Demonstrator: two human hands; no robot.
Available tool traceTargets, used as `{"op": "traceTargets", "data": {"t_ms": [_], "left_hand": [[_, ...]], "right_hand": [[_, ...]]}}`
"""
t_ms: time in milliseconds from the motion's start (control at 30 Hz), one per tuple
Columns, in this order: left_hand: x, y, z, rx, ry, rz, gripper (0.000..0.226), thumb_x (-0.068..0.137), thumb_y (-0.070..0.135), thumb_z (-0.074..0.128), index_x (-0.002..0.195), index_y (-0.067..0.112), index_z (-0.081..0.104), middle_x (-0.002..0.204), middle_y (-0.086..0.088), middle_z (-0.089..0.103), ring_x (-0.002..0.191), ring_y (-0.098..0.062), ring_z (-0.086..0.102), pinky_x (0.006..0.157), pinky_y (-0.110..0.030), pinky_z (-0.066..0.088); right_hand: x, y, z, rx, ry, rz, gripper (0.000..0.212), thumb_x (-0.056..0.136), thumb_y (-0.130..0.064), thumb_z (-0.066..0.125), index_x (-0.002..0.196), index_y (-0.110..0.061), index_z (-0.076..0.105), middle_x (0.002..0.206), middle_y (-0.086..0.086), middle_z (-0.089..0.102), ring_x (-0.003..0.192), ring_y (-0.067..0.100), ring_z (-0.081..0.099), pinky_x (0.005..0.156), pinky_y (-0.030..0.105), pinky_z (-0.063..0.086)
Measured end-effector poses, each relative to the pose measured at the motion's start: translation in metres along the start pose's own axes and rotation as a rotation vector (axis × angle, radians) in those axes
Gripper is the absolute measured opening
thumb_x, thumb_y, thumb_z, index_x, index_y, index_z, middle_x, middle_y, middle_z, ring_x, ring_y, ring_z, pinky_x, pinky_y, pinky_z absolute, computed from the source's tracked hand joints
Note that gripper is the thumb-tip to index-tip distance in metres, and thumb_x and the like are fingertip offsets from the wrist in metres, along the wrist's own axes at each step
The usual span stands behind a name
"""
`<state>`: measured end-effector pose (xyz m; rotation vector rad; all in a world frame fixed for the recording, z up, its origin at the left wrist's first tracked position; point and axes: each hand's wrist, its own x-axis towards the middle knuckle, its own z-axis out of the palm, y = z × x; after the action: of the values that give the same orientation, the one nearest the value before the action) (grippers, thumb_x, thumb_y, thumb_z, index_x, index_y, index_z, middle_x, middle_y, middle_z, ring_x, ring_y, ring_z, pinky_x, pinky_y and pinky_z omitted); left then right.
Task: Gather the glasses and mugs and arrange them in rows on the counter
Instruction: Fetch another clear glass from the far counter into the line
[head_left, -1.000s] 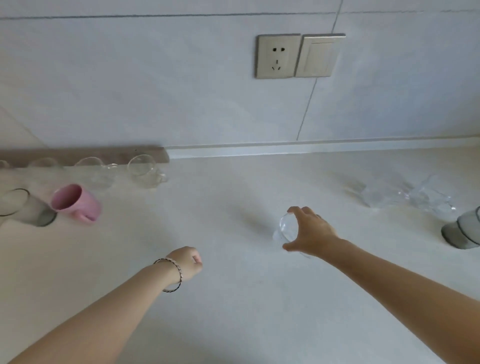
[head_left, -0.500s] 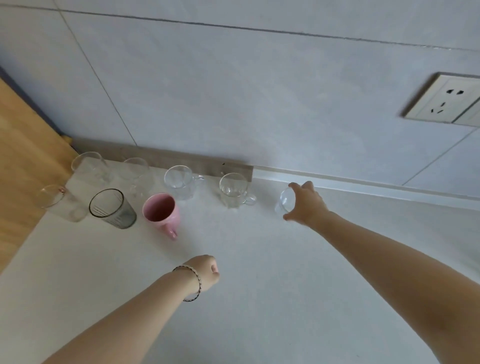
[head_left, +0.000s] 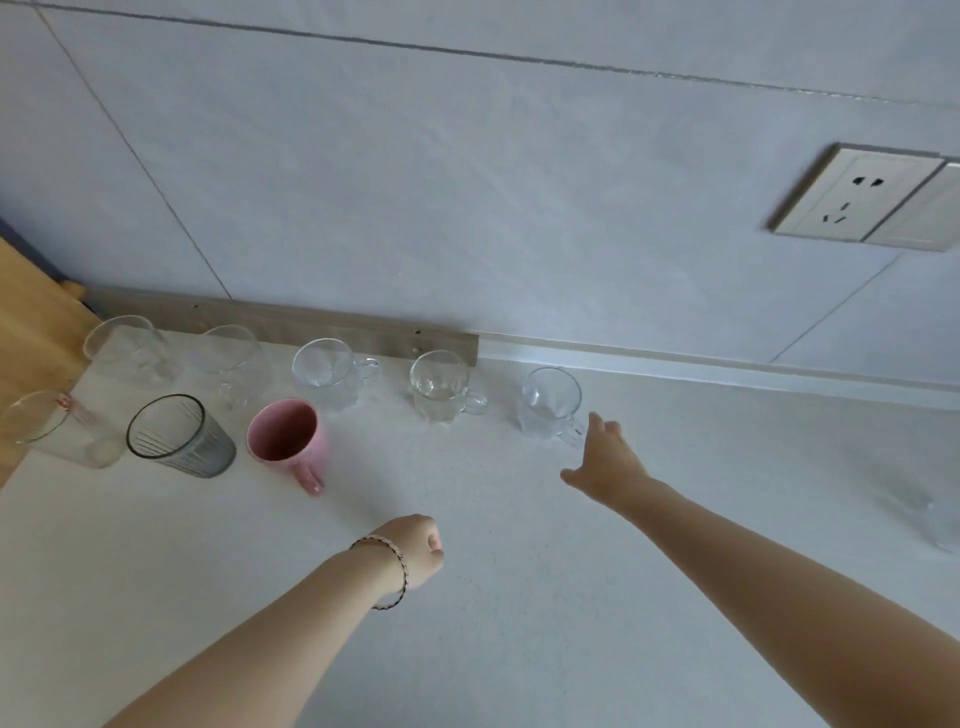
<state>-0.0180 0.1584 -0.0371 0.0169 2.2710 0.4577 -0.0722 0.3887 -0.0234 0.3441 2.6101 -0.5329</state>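
Back row, along the wall: five clear pieces standing upright on the counter (head_left: 519, 613) – a plain glass (head_left: 124, 348), a wide glass mug (head_left: 231, 364), then three handled glass mugs, the last (head_left: 550, 402) at the row's right end.

Front row: a glass with red markings (head_left: 52, 428), a grey ribbed glass (head_left: 176, 436) and a pink mug (head_left: 288, 434), side by side.

Right hand (head_left: 605, 462): fingers loosely spread, holding nothing, just beside the end mug's handle; contact cannot be told.

Left hand (head_left: 415, 545): fingers curled into a fist, empty, above the counter.

Outstanding – at least one blurred clear glass (head_left: 940, 525) stands well apart at the right edge. Judged well along, with the front row still short.
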Motion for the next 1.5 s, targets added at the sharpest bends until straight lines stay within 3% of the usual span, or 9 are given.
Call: {"op": "traceTargets", "data": {"t_ms": [300,433,500,833,933,1033,1200,1367,1500], "left_hand": [[-0.014,0.087,0.048,0.161,-0.013,0.135,0.025,0.092,0.018,0.042,0.111,0.013,0.058,0.119,-0.004,0.060,0.096,-0.019,0.052,0.083,-0.023,0.038],[-0.018,0.156,0.084,0.234,-0.014,0.213,0.007,0.091,0.019,0.045,0.091,0.021,0.051,0.101,-0.001,0.054,0.090,-0.016,0.048,0.079,-0.021,0.037],[-0.022,0.196,0.108,0.267,-0.027,0.250,0.005,0.091,0.019,0.045,0.088,0.023,0.048,0.106,-0.002,0.057,0.093,-0.017,0.052,0.082,-0.023,0.039],[-0.030,0.360,0.196,0.249,-0.046,0.289,0.019,0.091,0.018,0.044,0.103,0.016,0.060,0.123,-0.005,0.060,0.105,-0.020,0.056,0.085,-0.023,0.041],[-0.025,0.380,0.203,0.233,-0.048,0.228,0.027,0.091,0.017,0.043,0.111,0.011,0.060,0.123,-0.005,0.060,0.114,-0.021,0.056,0.087,-0.023,0.041],[-0.020,0.386,0.203,0.233,-0.032,0.173,0.027,0.092,0.016,0.042,0.112,0.010,0.059,0.123,-0.004,0.060,0.106,-0.020,0.055,0.084,-0.023,0.039],[-0.013,0.375,0.200,0.227,-0.024,0.097,0.009,0.092,0.019,0.043,0.092,0.020,0.052,0.118,-0.004,0.060,0.091,-0.015,0.047,0.079,-0.021,0.036],[-0.009,0.354,0.197,0.222,-0.012,0.033,0.005,0.092,0.020,0.044,0.089,0.021,0.049,0.122,-0.003,0.059,0.111,-0.019,0.056,0.090,-0.024,0.042],[-0.008,0.336,0.193,0.209,-0.009,0.008,0.005,0.092,0.020,0.044,0.089,0.021,0.048,0.124,-0.004,0.059,0.114,-0.020,0.056,0.086,-0.023,0.041]], "right_hand": [[-0.096,0.151,0.001,-0.005,-0.268,0.097,0.043,0.091,-0.028,0.054,0.132,-0.016,0.050,0.137,0.002,0.051,0.128,0.017,0.046,0.104,0.026,0.038],[-0.132,0.231,-0.021,0.047,-0.218,0.159,0.039,0.091,-0.027,0.053,0.129,-0.017,0.053,0.131,0.001,0.056,0.122,0.017,0.051,0.098,0.026,0.041],[-0.151,0.276,-0.034,0.061,-0.173,0.194,0.037,0.091,-0.027,0.053,0.127,-0.017,0.054,0.129,0.001,0.058,0.120,0.018,0.053,0.097,0.027,0.041],[-0.166,0.463,-0.116,0.041,0.118,0.296,0.040,0.091,-0.025,0.054,0.130,-0.016,0.051,0.133,0.007,0.052,0.120,0.022,0.052,0.096,0.031,0.045],[-0.135,0.477,-0.141,0.003,0.178,0.276,0.052,0.090,-0.030,0.056,0.138,-0.015,0.042,0.138,0.009,0.046,0.125,0.025,0.048,0.096,0.035,0.047],[-0.099,0.470,-0.158,-0.059,0.224,0.250,0.063,0.087,-0.039,0.059,0.139,-0.011,0.035,0.140,0.012,0.040,0.128,0.029,0.043,0.096,0.040,0.044],[-0.050,0.447,-0.168,-0.041,0.211,0.237,0.092,0.076,-0.055,0.066,0.142,-0.008,0.024,0.140,0.012,0.038,0.130,0.031,0.041,0.098,0.042,0.043],[-0.033,0.441,-0.154,0.013,0.240,0.259,0.088,0.077,-0.056,0.065,0.140,-0.008,0.027,0.136,0.010,0.042,0.120,0.032,0.053,0.089,0.039,0.046],[-0.037,0.433,-0.150,-0.013,0.260,0.263,0.080,0.077,-0.048,0.067,0.135,-0.006,0.031,0.130,0.011,0.045,0.113,0.032,0.056,0.081,0.037,0.048]]}}
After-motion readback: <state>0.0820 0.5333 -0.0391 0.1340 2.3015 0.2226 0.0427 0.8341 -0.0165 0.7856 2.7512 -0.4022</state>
